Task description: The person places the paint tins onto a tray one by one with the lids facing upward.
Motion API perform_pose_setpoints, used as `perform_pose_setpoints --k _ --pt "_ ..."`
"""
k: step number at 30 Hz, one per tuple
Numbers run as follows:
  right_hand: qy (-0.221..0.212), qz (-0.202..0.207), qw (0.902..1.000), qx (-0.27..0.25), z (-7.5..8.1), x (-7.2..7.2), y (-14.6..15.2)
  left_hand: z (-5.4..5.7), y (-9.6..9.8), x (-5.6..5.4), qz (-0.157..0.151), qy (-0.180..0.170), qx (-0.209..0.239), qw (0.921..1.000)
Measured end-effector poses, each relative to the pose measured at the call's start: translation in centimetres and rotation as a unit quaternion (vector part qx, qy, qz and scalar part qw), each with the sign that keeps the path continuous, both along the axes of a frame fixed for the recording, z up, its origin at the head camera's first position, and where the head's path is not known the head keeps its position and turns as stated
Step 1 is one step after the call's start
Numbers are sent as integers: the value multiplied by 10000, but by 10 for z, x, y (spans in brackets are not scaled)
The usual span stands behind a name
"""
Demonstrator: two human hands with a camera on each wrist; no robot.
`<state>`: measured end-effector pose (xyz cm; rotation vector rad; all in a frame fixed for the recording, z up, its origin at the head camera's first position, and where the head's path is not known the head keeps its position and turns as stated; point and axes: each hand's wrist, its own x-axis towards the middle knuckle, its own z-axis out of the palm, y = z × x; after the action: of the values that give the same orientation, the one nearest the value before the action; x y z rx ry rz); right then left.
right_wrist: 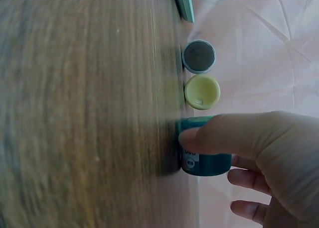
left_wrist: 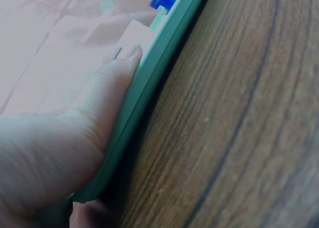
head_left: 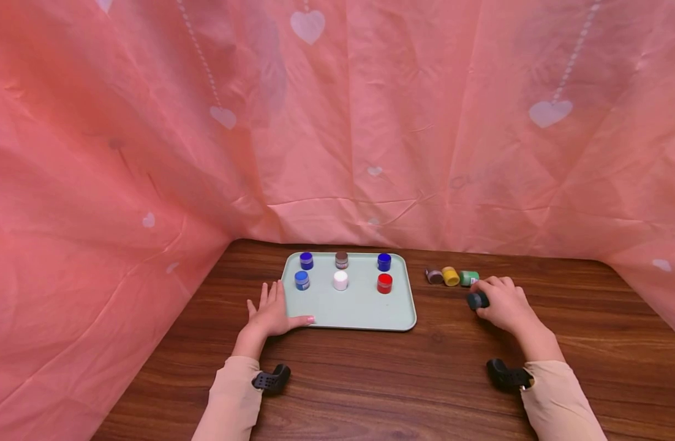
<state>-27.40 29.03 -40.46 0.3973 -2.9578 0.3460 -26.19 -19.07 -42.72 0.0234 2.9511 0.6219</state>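
My right hand (head_left: 505, 303) pinches a dark green paint jar (head_left: 475, 300) between thumb and fingers, low over the table right of the tray. In the right wrist view the jar (right_wrist: 209, 163) shows a small pale label partly under the thumb. My left hand (head_left: 271, 312) rests at the near left corner of the pale green tray (head_left: 354, 315), fingers straight along its left side and thumb over the front rim. Two rows of paint jars stand on the tray: a purple-blue (head_left: 306, 261), a brown (head_left: 342, 260) and a dark blue jar (head_left: 384, 262) behind; a blue (head_left: 301, 280), a white (head_left: 340, 280) and a red jar (head_left: 384, 283) in front.
Right of the tray, a brownish-purple jar (head_left: 433, 276), a yellow jar (head_left: 450, 277) and a green jar (head_left: 469, 278) lie on their sides on the wooden table (head_left: 370, 380). A pink curtain (head_left: 337, 153) with hearts hangs behind the table and along its sides.
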Motion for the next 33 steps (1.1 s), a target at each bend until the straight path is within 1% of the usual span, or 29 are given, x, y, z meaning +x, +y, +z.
perform_pose_setpoints --k 9,18,25,33 --pt "84 -48 9999 -41 0 -1 0 0 1 0 4 16 20 10000" --pt "381 48 9992 -129 3 0 0 1 1 1 20 3 15 10000" --pt "568 39 9982 -189 4 1 0 -2 0 -1 16 42 15 10000" --pt "631 -2 9975 -310 8 1 -2 -2 0 -1 12 31 -3 10000"
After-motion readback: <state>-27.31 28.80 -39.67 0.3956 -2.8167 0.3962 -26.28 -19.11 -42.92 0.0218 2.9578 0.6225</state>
